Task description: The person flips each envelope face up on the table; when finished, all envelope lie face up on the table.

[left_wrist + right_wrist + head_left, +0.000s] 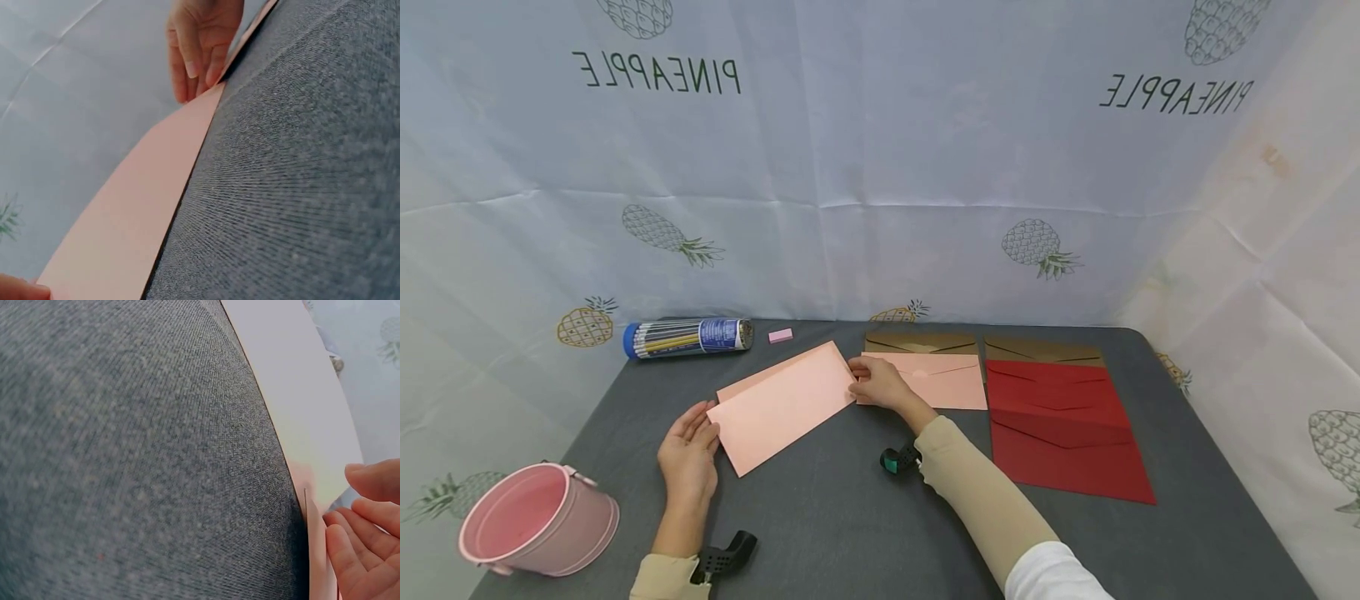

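Two overlapping pink envelopes slant across the left-centre of the dark table, one slightly fanned out behind the other. My left hand holds their left end, thumb at the edge and fingers toward the back. In the left wrist view only the thumb tip of that hand shows. My right hand is at their right end, fingertips touching the short edge. In the right wrist view its thumb stays apart from its loosely extended fingers. A further pink envelope lies flat beside the right hand.
Brown envelopes lie partly covered at the back, with red envelopes overlapping on the right. A clear tube of pencils and a pink eraser lie at the back left. A pink bucket stands front left.
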### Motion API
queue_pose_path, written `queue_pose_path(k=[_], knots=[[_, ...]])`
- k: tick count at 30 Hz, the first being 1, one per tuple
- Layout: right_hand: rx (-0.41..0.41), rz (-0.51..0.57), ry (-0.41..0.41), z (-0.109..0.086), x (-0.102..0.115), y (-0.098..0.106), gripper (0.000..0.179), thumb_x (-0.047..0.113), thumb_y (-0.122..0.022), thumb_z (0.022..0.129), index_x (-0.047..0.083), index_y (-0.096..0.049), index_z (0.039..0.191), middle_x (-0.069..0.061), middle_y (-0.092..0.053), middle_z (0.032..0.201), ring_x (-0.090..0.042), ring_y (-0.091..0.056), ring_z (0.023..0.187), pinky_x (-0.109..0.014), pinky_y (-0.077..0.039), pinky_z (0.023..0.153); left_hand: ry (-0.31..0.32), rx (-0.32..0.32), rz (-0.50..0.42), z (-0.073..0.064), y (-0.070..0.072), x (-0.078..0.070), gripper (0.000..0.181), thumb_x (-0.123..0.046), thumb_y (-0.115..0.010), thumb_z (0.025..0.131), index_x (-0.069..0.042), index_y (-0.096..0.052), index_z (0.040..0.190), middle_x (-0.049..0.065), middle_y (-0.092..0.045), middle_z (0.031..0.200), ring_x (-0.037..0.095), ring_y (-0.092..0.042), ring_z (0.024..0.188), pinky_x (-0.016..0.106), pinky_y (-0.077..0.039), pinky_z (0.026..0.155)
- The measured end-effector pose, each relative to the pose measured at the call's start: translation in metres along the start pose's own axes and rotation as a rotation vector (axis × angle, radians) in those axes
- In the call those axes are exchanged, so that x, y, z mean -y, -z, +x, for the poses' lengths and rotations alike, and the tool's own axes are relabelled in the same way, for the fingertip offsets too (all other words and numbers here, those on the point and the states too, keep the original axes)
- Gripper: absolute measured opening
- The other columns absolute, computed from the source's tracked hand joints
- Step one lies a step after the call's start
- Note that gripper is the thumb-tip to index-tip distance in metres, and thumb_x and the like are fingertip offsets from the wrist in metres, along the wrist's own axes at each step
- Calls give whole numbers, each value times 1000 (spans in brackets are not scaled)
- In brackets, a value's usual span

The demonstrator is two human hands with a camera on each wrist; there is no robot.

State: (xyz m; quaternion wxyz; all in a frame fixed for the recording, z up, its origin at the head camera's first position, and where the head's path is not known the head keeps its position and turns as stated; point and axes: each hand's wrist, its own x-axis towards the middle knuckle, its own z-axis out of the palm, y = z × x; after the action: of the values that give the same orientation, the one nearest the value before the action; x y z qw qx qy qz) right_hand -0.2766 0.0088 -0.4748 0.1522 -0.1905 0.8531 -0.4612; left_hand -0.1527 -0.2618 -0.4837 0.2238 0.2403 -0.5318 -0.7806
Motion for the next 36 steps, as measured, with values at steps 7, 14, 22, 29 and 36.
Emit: queue_pose_path(k=[7,14,22,29,36], knots=[[14,-39,17,1,1,0,47,9,-64,88,1,-52,134,-15,-59,128,-28,-56,118,-40,-46,100,-17,-1,-114,-1,2,-4,42,18,-50,87,10,-47,128,5,-61,107,9,-65,96,18,-55,71],[27,-31,54,2,4,-2,47,5,-62,88,1,-52,134,-15,-59,126,-27,-57,114,-38,-48,96,-19,-6,-162,1,3,-3,41,18,-52,87,11,-47,127,5,-62,105,8,-67,94,19,-56,71],[26,67,-16,3,6,-9,45,6,-61,88,5,-53,133,-14,-59,125,-25,-57,113,-32,-56,76,-3,-22,-117,6,7,-2,45,15,-50,88,12,-44,133,9,-61,117,9,-61,107,14,-53,76],[25,165,-59,2,8,-12,45,5,-61,89,7,-53,134,-13,-59,128,-24,-58,112,-27,-52,64,113,-2,16,7,10,-5,50,8,-49,93,4,-39,142,19,-31,151,16,-37,136,9,-45,86],[22,273,-69,-6,9,-11,46,6,-60,91,9,-51,136,-13,-55,134,-27,-54,120,-40,-56,81,132,34,21,8,11,-7,53,11,-45,93,2,-37,143,19,-26,154,18,-32,139,7,-47,80]])
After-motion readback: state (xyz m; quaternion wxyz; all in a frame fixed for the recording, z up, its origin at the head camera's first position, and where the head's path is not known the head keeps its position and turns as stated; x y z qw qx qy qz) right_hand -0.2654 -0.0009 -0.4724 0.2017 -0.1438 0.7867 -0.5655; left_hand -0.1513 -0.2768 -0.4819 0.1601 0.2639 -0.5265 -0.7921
